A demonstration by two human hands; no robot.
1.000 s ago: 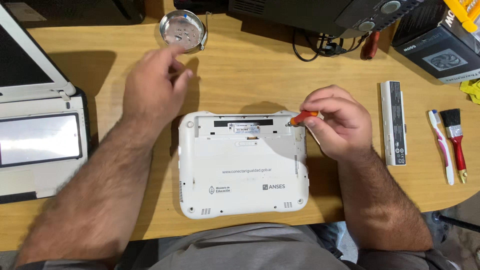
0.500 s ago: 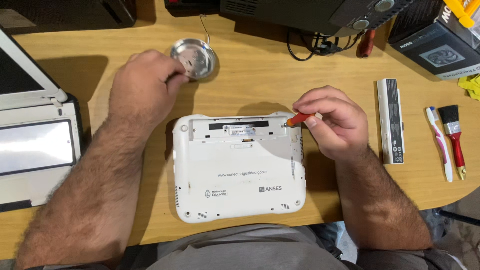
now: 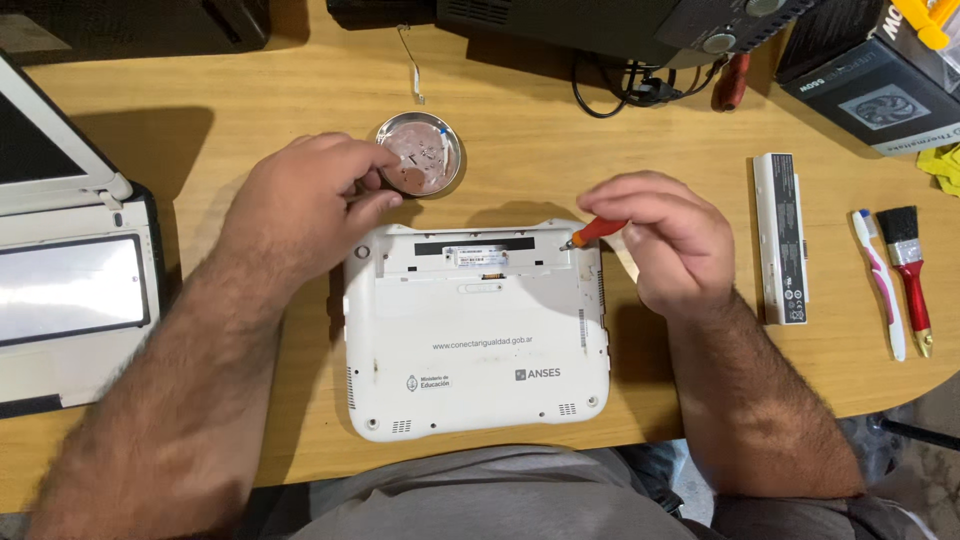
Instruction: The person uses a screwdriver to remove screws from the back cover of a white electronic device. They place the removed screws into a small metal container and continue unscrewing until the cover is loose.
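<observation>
At laptop's (image 3: 475, 330) corner, screwdriver (image 3: 596, 231) points left, slightly downward.

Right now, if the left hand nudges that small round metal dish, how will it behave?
The metal dish looks shallow and thin, so probably light and apt to slide on the smooth wooden table. Its low flat shape makes tipping unlikely, though small bits inside might scatter.

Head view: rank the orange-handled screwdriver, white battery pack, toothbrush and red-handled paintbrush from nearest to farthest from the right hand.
1. Orange-handled screwdriver: held in the right hand.
2. White battery pack: on the table just right of the hand.
3. Toothbrush: further right.
4. Red-handled paintbrush: farthest right, beside the toothbrush.
</observation>
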